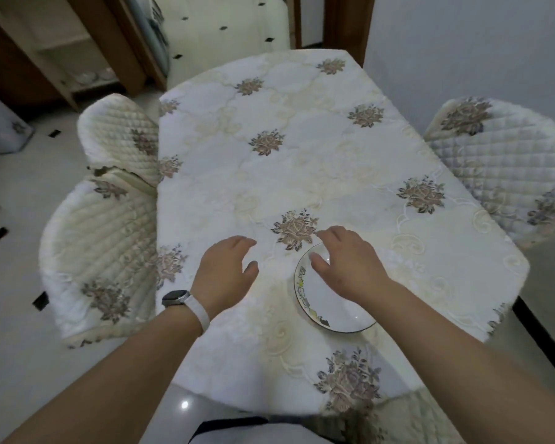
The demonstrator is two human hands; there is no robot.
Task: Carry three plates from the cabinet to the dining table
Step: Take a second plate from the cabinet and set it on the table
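Note:
One white plate [330, 310] with a dark rim and a painted border lies flat on the dining table [269, 129], near its front right. My right hand [346, 261] hovers over the plate's far edge with fingers spread, holding nothing. To the plate's left, my left hand [225, 274], with a watch on the wrist, is open above the flowered tablecloth. The cabinet [61, 52] stands at the far left with its door open; pale dishes [92, 76] show on a lower shelf.
Two quilted chairs [109, 219] stand along the table's left side and another chair [507, 168] on the right. A white wall runs behind the right chair. Tiled floor [13, 251] with small black diamonds leads back left toward the cabinet.

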